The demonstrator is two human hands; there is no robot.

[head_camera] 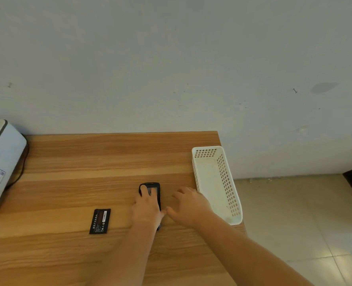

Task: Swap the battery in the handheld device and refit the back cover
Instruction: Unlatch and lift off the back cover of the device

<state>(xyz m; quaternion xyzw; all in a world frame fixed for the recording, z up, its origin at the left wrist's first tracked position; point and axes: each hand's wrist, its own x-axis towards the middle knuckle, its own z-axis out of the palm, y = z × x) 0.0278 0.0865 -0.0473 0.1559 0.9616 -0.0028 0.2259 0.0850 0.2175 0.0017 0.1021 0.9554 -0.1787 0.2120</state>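
Left hand (148, 209) pressing flat on handheld device (153, 187); right hand (189, 205) relaxed beside, empty. Probably starting. Next: flip over, remove back cover, fetch battery (100, 221).

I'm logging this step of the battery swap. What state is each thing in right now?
handheld device: flat on the table, under the left hand.
left hand: fingers straight, resting on the device.
right hand: open, hovering beside the device, holding nothing.
battery: loose on the table, left of the device, label up.
white basket: upright at the table's right edge, apparently empty.
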